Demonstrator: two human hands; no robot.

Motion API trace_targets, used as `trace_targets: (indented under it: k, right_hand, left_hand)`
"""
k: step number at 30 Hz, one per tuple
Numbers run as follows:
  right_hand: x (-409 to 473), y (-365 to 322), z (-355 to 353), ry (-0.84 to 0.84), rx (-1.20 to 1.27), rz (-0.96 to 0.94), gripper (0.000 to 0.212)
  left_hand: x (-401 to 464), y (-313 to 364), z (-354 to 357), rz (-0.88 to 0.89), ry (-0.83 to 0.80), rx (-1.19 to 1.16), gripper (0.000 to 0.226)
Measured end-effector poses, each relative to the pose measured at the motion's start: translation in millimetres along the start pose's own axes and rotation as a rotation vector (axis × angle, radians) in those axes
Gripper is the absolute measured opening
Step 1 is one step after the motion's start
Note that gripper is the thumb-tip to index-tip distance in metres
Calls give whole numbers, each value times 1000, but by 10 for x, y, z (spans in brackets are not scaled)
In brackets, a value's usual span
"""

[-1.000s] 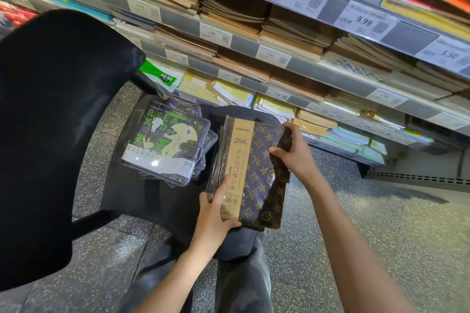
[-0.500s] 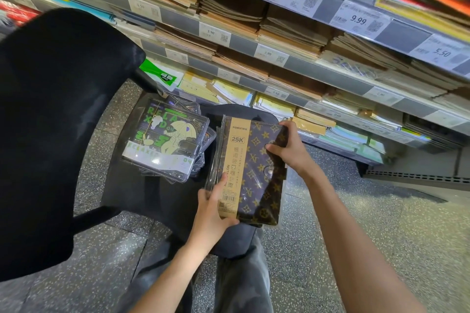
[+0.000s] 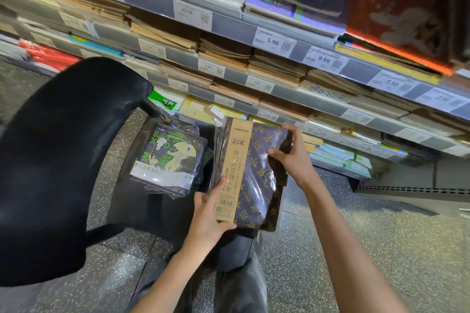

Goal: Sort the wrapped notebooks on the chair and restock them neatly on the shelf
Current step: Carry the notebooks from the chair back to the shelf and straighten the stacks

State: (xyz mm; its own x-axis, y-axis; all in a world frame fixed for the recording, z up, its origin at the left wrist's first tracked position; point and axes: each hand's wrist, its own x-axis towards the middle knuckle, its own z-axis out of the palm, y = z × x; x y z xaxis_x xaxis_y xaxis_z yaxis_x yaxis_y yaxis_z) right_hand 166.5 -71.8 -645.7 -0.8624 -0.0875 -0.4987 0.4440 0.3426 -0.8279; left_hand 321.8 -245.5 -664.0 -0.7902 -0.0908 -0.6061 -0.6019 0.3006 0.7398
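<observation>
A stack of brown patterned wrapped notebooks (image 3: 256, 180) with a tan "25K" band lies on the right of the black chair seat (image 3: 152, 211). My left hand (image 3: 208, 213) grips the stack's near left corner, thumb on the band. My right hand (image 3: 290, 155) holds its far right edge, thumb on the cover and fingers curled over the top. To the left on the seat sits a second stack of wrapped notebooks (image 3: 170, 160) with a green and yellow cartoon cover. The shelf (image 3: 305, 94) rises behind the chair.
The chair's tall black backrest (image 3: 63, 160) fills the left. Shelf tiers hold stacks of kraft and coloured notebooks behind price tags (image 3: 272, 40). A dark red and purple stack (image 3: 381, 12) overhangs at top right. Speckled floor (image 3: 381, 249) lies to the right.
The view has tilted upward, showing higher shelf tiers. My right hand shifted on the brown stack's far edge, its thumb now across the cover. The stack looks slightly raised at its far end.
</observation>
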Motion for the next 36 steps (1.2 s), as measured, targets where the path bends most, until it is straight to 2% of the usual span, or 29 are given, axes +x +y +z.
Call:
trace_targets:
  k: [17,26,36]
  right_hand:
    - [-1109,-2450,-1008,368,-160,-559,57]
    - [-1934,-3691,-1548,483,-178,-807,56]
    - [-2334,-5005,-2146,576,-271,-1003,62]
  left_hand:
    - [-645,2259,-789,499,71,93,105]
    - [-1238,3500,-1118,767,101,163,106]
    - [-1631,4753,-1434,967,203,150,108]
